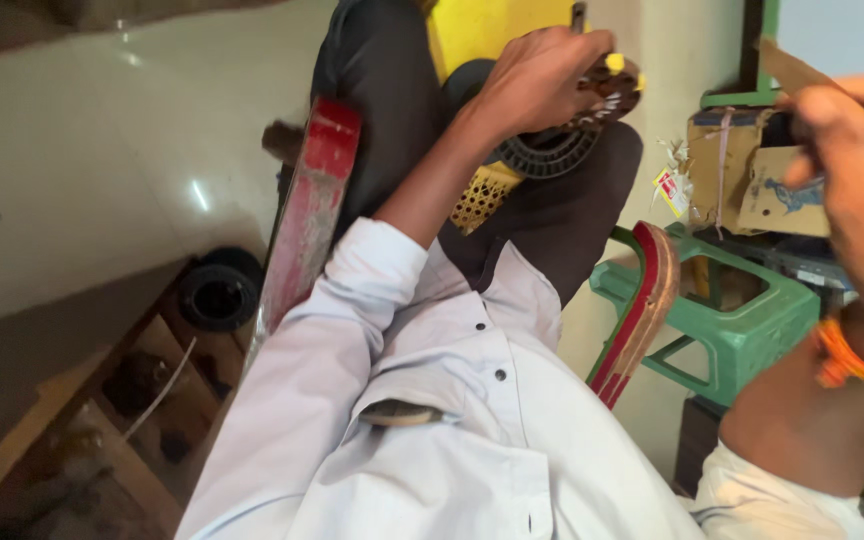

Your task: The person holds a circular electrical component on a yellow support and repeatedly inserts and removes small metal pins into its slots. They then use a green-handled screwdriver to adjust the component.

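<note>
My left hand [542, 80] reaches forward over my lap and grips a round black ribbed disc [552, 155] with a brown perforated part [614, 92] on top. A thin dark tool tip [579, 14] sticks up from this fist. Under the disc lies a yellow mesh piece [482, 195] on my dark trousers. My right hand [857, 170], with an orange thread band [852, 362] on the wrist, is raised close to the camera and blurred. Its fingers curl around a flat brown piece [787, 65].
I sit in a chair with red arms [312, 215]. A green plastic stool [752, 325] stands at the right, with cardboard boxes [722, 165] behind it. A black ring [217, 295] lies on the floor at the left, near a low wooden shelf [102, 420].
</note>
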`<state>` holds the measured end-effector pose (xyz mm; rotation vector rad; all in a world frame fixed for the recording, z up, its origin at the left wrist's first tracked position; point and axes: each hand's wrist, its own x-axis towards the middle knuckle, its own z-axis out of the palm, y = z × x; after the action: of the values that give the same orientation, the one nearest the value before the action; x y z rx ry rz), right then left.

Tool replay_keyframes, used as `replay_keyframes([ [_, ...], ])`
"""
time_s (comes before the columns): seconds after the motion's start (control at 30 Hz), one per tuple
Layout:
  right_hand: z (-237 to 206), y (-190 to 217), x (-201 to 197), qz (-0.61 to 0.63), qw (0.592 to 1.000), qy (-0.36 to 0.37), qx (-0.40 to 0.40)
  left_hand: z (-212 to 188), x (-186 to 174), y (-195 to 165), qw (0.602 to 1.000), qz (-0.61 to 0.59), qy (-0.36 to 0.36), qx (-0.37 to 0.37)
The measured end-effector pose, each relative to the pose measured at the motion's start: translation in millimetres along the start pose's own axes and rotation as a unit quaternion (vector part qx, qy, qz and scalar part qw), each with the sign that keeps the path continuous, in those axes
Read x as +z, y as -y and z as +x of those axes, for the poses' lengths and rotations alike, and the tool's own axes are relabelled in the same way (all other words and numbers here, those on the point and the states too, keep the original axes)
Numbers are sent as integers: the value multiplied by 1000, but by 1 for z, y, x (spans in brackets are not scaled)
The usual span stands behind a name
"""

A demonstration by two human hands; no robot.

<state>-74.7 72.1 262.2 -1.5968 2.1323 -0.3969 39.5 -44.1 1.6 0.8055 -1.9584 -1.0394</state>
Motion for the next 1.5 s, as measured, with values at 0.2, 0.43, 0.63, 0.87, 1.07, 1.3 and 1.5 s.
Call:
replay_keyframes([
  [0.2,-52,-82,0,167,985,-28,21,-5,-6,3,997,-70,15,5],
  [0.43,-64,-165,71,360,923,-132,38,-15,-2,22,985,-142,38,94],
  [0.63,-69,-203,91,318,917,-242,15,-14,-3,10,969,-215,112,-48],
  [0.87,-52,-228,103,179,934,-304,54,-16,2,20,971,-166,135,-107],
  [1.07,35,-225,75,151,946,-287,-17,0,2,23,985,-128,107,-43],
  [1.3,253,-116,26,227,965,-94,-92,5,-10,24,987,-126,99,6],
  [1.5,407,2,43,495,864,36,-81,11,-20,17,987,-104,114,-38],
])
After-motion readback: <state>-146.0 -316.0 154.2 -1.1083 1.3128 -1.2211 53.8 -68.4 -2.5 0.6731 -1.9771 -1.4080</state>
